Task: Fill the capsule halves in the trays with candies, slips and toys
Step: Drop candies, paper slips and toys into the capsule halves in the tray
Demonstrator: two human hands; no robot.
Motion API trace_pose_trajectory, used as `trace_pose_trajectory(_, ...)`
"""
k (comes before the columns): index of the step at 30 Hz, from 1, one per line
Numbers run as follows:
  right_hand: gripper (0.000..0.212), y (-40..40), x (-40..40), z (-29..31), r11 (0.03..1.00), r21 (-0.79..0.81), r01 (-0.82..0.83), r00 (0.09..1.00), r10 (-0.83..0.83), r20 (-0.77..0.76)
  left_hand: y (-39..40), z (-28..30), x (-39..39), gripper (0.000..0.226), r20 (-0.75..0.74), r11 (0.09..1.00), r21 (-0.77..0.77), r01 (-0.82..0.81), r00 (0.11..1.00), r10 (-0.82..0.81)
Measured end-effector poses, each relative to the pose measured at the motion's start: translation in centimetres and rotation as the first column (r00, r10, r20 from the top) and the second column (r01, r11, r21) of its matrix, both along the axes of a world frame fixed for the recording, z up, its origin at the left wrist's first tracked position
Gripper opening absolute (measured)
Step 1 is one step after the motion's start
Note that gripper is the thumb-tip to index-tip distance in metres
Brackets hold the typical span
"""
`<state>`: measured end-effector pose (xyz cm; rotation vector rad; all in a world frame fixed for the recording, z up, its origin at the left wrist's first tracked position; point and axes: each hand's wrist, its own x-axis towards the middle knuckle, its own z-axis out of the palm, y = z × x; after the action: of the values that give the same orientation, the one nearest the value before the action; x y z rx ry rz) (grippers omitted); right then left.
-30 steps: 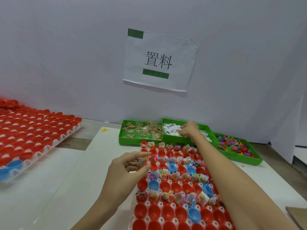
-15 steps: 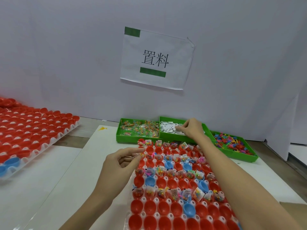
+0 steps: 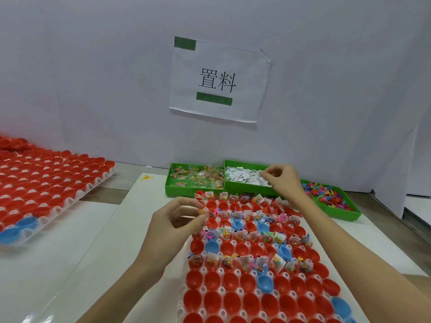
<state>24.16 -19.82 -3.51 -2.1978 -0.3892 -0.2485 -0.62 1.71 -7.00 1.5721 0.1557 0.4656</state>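
Tray [image 3: 205,271] lengthwise away from viewer; left hand [image 3: 172,227] fingers pinching candy packet [image 3: 203,212], right hand [image 3: 283,180] fingers pinching slip [image 3: 263,174].

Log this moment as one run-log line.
left hand: candy packets over capsule tray | right hand: pinching in slip bin | front rows: empty

Packing workshop: wall sign [image 3: 219,80], green parts bins [image 3: 177,185], capsule trays [image 3: 53,183].

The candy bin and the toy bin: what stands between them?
In the head view, the green bin of white paper slips sits between the candy bin and the toy bin; the right hand reaches into it.
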Motion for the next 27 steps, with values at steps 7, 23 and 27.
trace_pose_trajectory(7,0.012,-1.7,-12.1,0.2,0.874,0.395,-0.283,0.903,0.382,-0.198,-0.9,0.3,-0.4,0.019,0.036,0.989,0.043,0.145,0.989,-0.146)
trace_pose_trajectory(23,0.011,-1.2,-20.0,-0.8,0.828,0.328,-0.454,0.834,0.525,-0.172,-2.8,0.4,-1.3,0.029,0.027,0.97,0.136,0.2,0.978,-0.205)
trace_pose_trajectory(27,0.011,-1.3,-19.9,-1.1,0.838,0.272,-0.474,0.838,0.524,-0.153,-3.1,0.5,-1.3,0.029,0.028,0.977,0.123,0.173,0.984,-0.178)
